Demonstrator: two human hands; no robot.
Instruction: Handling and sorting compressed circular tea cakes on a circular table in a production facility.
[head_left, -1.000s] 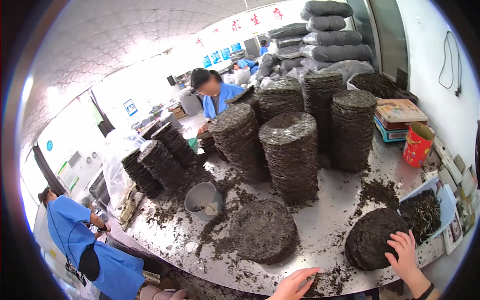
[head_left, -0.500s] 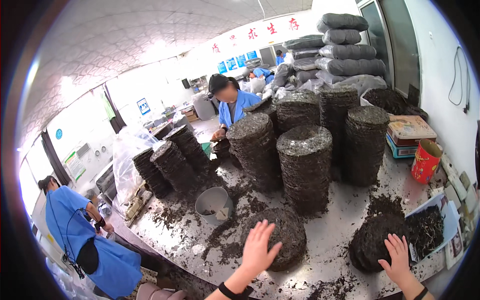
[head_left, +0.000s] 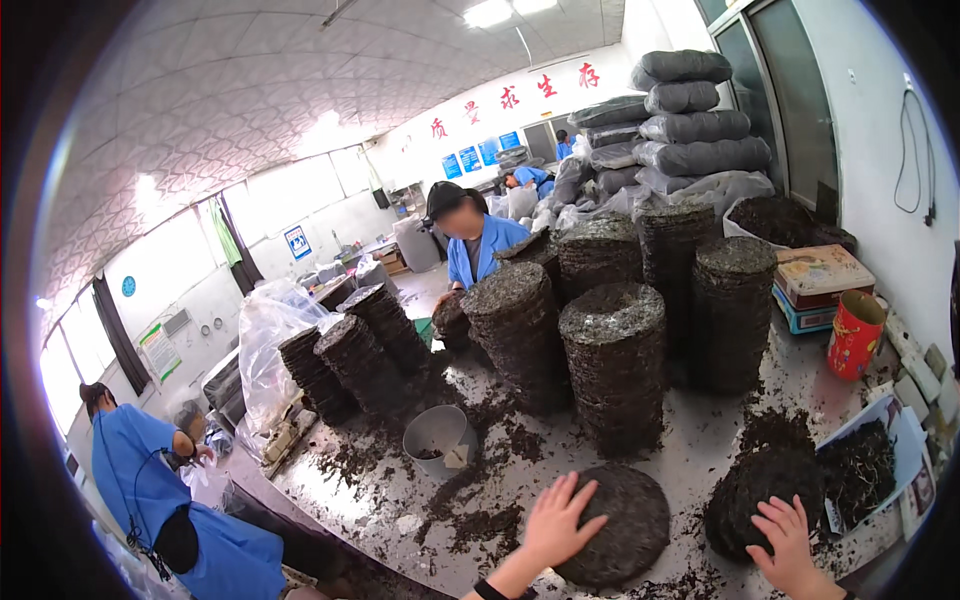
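Left hand [head_left: 558, 528]: fingers spread, unclenched, laid over the left edge of the round disc [head_left: 625, 525] on the bench [head_left: 692, 440]. Right hand [head_left: 788, 548]: fingers likewise spread, clasping nothing, at the front of the low dark mound [head_left: 752, 492], beside the tray [head_left: 908, 448]. Tall stacks [head_left: 613, 375] stand behind.

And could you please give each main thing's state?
Left hand: open, fingers spread
Right hand: open, fingers spread
Front disc: lying flat, partly covered
Right pile: partly covered
Grey bucket: open, dark bits inside
Red tin: upright, lidless
Pale tray: uncovered, dark scraps inside
Tall front stack: standing
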